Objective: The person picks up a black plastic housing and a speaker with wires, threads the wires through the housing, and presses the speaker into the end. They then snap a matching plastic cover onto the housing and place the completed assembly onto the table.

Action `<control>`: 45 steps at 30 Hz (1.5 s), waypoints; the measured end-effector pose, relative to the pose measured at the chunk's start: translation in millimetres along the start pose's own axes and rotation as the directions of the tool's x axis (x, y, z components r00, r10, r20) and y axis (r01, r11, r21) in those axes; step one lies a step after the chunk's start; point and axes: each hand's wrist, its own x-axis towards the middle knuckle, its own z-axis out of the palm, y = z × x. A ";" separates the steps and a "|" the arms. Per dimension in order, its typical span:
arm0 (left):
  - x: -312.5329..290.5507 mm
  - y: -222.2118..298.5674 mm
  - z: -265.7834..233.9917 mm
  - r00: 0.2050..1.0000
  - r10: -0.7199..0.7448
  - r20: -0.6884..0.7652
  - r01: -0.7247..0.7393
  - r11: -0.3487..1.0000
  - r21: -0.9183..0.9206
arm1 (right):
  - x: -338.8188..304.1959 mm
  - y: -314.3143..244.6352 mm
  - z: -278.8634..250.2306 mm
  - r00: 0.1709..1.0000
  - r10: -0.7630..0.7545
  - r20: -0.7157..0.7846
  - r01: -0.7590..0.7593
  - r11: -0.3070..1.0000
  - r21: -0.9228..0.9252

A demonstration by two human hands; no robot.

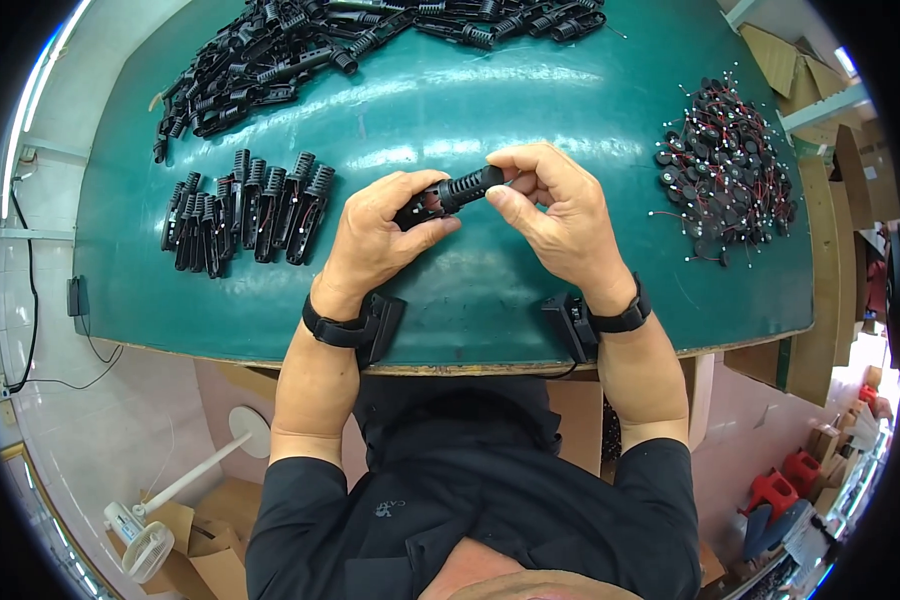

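Note:
My left hand point(375, 225) is closed round a black ribbed plastic housing point(462, 189), holding it tilted above the green table, with its ribbed end toward the right. Fingers and thumb of my right hand point(558, 205) are pinched together at that ribbed end. Something thin and small seems to be between them, but I cannot make it out. On the table left of my left hand lies a row of similar black housings point(255, 208). Over on the right is a heap of small round black parts with red wires and white tips point(725, 170).
A large pile of black plastic housings point(260, 75) covers the far left and middle of the green table point(450, 285). Each wrist wears a black strapped device, such as the left one point(378, 325). Cardboard point(825, 290) stands beyond the table's right edge.

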 end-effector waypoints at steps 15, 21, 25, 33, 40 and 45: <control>-1.6 0.3 -5.4 0.998 -0.042 0.036 0.042 0.999 0.004 | 3.6 14.8 -0.9 0.928 0.312 0.203 -0.371 0.802 0.467; -2.0 -1.0 -7.2 0.997 -0.047 0.056 0.047 0.999 0.005 | 4.3 16.1 -1.8 0.917 0.324 0.232 -0.399 0.765 0.506; -1.6 -1.0 -6.4 0.998 -0.033 0.053 0.032 0.999 0.004 | 5.3 14.9 -2.9 0.901 0.335 0.275 -0.432 0.740 0.515; 1.0 -1.6 -1.8 0.998 -0.040 0.045 0.041 0.998 -0.038 | 3.9 14.7 -2.3 0.920 0.287 0.268 -0.390 0.750 0.535; 0.8 -3.8 -0.5 0.999 -0.036 0.038 0.038 0.998 -0.055 | 3.2 20.0 0.5 0.939 0.219 0.266 -0.339 0.725 0.600; 0.7 -3.1 -1.2 0.998 -0.049 0.035 0.051 0.997 -0.062 | 3.4 18.6 5.0 0.947 0.208 0.247 -0.316 0.750 0.581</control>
